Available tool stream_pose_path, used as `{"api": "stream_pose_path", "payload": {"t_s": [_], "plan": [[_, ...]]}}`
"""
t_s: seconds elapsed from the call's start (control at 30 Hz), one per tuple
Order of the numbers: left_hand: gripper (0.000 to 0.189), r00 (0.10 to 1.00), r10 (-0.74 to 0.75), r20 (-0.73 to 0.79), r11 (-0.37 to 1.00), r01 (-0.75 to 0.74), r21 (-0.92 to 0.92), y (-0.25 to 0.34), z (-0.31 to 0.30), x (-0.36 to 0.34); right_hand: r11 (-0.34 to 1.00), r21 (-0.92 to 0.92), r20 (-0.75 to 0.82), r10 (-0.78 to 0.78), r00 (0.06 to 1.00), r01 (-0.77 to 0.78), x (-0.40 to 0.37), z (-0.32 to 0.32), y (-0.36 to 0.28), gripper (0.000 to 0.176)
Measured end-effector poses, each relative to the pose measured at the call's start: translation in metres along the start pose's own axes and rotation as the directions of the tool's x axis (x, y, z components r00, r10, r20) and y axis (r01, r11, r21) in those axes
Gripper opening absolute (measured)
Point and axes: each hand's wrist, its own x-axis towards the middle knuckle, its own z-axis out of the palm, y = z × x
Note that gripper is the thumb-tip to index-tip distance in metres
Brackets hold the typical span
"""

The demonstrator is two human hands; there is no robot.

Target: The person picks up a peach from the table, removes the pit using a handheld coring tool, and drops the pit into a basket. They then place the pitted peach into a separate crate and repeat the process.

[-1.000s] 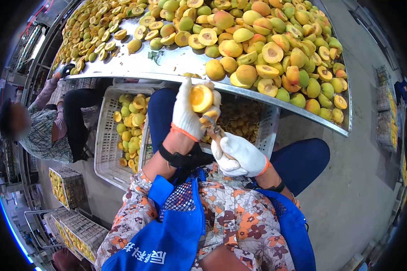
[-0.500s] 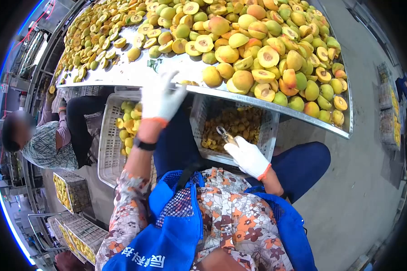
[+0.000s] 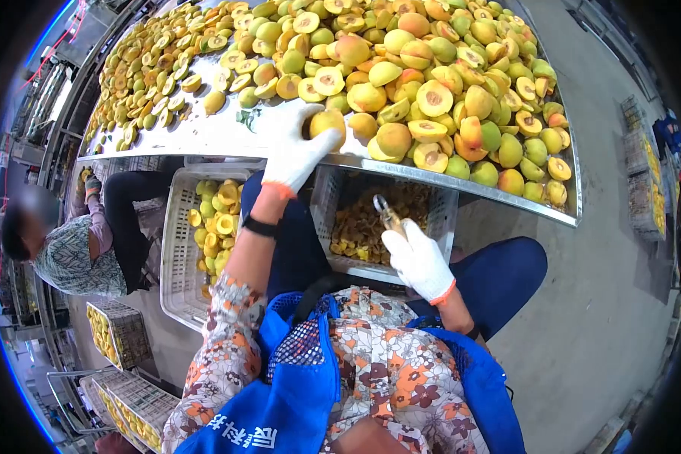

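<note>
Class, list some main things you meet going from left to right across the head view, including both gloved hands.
Co-worker's patterned top, crate of yellow fruit, gloved left hand, gloved right hand, stacked crates at the far right.

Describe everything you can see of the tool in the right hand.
The tool has a shiny, metal-looking head that seems to form a loop, and a slim brownish handle, perhaps wooden. The gloved right hand grips the handle, hiding its lower end. The head points up and slightly left in the picture, seemingly above the crate of scraps.
</note>
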Motion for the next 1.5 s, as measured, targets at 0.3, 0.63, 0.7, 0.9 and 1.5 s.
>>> {"api": "stream_pose_path", "payload": {"t_s": [0.3,0.63,0.7,0.9,1.5], "plan": [[0.051,0.833,-0.319,0.452,0.063,0.495,-0.867,0.035,-0.007,-0.075,0.998,0.032,-0.075,-0.046,0.996,0.049,0.027,0.006,-0.069,0.039],[0.051,0.866,-0.261,0.426,0.175,0.476,-0.862,0.047,0.0,-0.081,1.0,-0.007,-0.136,-0.018,0.991,0.018,0.022,0.018,-0.065,0.04],[0.05,0.892,-0.28,0.355,0.273,0.428,-0.861,0.057,0.005,-0.084,1.0,-0.022,-0.115,0.012,0.993,-0.014,0.022,0.02,-0.064,0.04],[0.047,0.965,-0.168,0.202,0.615,0.262,-0.744,0.05,0.02,-0.087,1.0,0.003,-0.111,-0.029,0.993,0.03,0.018,0.021,-0.051,0.05],[0.05,0.996,0.004,0.09,0.801,0.051,-0.597,0.051,0.02,-0.077,0.906,0.36,0.146,0.179,0.973,-0.221,0.019,0.015,-0.042,0.034]]}}
